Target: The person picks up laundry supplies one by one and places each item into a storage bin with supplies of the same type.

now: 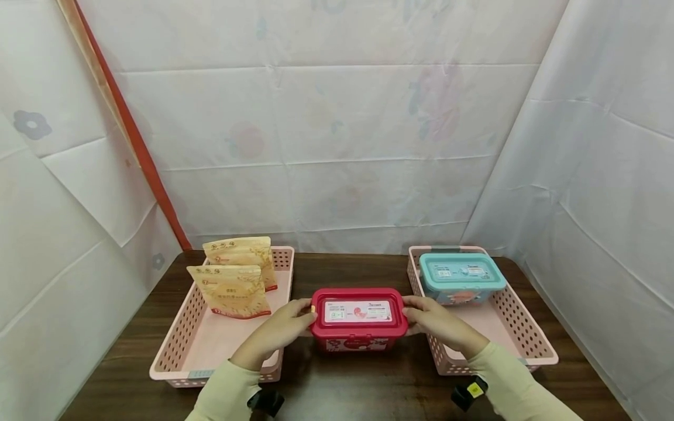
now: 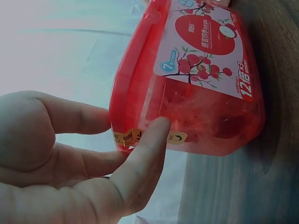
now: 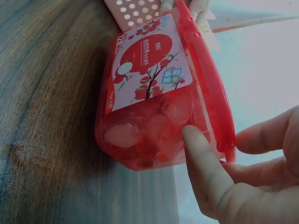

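Note:
A red plastic box of laundry pods (image 1: 358,346) is upright at the middle of the dark wooden table, lid closed. Through its clear red wall in the right wrist view, rounded pods (image 3: 122,135) show. My left hand (image 1: 281,330) grips the box's left end, thumb and fingertips at the lid rim and end wall. At the opposite end my right hand (image 1: 442,321) holds it the same way. A yellow sticker (image 2: 128,137) crosses the lid seam beside the left fingers. Whether the base touches the wood, I cannot tell.
On the left stands a pink basket (image 1: 176,351) with two yellow pouches (image 1: 231,292) upright in it. Another pink basket (image 1: 526,327), on the right, contains a teal lidded box (image 1: 462,275) at its far end. White curtains (image 1: 337,128) hang behind and at both sides.

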`<state>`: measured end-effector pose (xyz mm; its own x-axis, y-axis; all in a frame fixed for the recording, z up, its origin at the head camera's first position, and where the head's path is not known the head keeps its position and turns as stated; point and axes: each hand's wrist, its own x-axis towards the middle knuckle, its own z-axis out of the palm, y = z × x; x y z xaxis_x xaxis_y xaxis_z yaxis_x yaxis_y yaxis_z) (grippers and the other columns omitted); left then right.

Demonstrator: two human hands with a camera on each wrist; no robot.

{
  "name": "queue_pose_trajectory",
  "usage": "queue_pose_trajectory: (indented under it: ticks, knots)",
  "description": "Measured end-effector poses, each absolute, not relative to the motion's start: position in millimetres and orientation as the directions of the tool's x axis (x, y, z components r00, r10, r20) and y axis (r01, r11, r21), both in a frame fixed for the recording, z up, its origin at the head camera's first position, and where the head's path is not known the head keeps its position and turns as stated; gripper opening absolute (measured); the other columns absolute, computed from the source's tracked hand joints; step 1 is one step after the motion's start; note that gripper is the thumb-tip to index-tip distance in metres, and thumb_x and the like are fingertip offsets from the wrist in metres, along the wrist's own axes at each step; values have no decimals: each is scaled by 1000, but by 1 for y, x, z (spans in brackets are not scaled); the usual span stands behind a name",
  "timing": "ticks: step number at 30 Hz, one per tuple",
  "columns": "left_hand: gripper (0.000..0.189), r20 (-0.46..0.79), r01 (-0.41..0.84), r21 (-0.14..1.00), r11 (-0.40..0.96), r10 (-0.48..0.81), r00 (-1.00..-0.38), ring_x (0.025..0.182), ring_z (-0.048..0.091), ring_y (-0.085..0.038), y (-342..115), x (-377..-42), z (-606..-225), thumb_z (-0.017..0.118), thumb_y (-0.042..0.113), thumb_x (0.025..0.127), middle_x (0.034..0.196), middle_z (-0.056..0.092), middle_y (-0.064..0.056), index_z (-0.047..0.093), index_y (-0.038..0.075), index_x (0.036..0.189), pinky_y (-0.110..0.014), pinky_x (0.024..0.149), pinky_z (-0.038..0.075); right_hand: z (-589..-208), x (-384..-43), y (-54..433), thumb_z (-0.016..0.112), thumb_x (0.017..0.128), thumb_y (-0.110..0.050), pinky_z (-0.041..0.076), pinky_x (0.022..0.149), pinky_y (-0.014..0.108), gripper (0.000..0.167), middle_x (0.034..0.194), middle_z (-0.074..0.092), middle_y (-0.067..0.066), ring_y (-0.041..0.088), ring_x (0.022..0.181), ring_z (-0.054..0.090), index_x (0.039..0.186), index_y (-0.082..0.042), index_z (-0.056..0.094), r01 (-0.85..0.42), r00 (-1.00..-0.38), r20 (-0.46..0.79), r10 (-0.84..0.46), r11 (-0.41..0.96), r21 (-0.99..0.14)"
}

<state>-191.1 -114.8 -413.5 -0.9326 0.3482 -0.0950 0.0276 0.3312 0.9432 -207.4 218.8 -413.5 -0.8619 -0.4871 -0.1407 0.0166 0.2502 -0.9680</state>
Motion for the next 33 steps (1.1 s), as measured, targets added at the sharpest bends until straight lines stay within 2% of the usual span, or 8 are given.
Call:
queue_pose_trajectory:
  ticks: [7, 12, 16, 24, 29, 33]
  knots:
    - [53, -83, 25, 964, 265, 391, -916, 95, 71, -32, -118, -190, -406, 52, 13, 104, 129, 53, -31, 36, -20, 141, -46, 88, 56, -410, -207, 221, 40, 106, -8, 58, 85, 39, 49, 125, 57, 29, 29, 99, 67, 142, 23, 29, 19, -863, -127, -489, 220, -975]
    - [54, -63, 24, 980, 198, 423, -904, 97, 70, -32, -121, -192, -399, 53, 13, 104, 123, 59, -26, 35, -18, 143, -48, 91, 54, -405, -206, 223, 43, 106, -10, 58, 84, 37, 52, 129, 55, 31, 27, 98, 67, 144, 23, 28, 21, -872, -113, -477, 193, -981]
    - [57, -44, 25, 988, 153, 429, -902, 98, 70, -30, -125, -194, -395, 55, 15, 103, 124, 58, -24, 33, -17, 145, -48, 92, 54, -399, -204, 223, 44, 106, -12, 58, 84, 36, 54, 132, 53, 31, 25, 99, 67, 145, 21, 28, 15, -882, -98, -461, 180, -984]
    - [60, -13, 5, 999, 46, 368, -930, 98, 69, -30, -129, -193, -385, 63, 16, 100, 122, 57, -24, 38, -13, 146, -45, 90, 55, -386, -200, 225, 47, 107, -15, 57, 88, 36, 59, 142, 40, 37, 25, 102, 67, 150, 17, 21, 37, -884, -82, -460, 106, -994]
    - [56, -5, -10, 1000, -15, 302, -953, 94, 70, -25, -128, -193, -384, 67, 15, 97, 116, 55, -21, 46, -9, 143, -41, 86, 57, -375, -197, 224, 50, 106, -16, 57, 87, 36, 62, 139, 45, 35, 21, 99, 67, 150, 18, 21, 24, -893, -55, -447, 74, -997]
    - [53, 3, -18, 997, -72, 287, -958, 95, 69, -24, -127, -194, -382, 67, 12, 97, 113, 56, -19, 49, -7, 143, -41, 85, 57, -371, -197, 224, 53, 105, -16, 58, 85, 35, 61, 135, 50, 29, 20, 98, 67, 149, 16, 26, 27, -909, -51, -414, 65, -998]
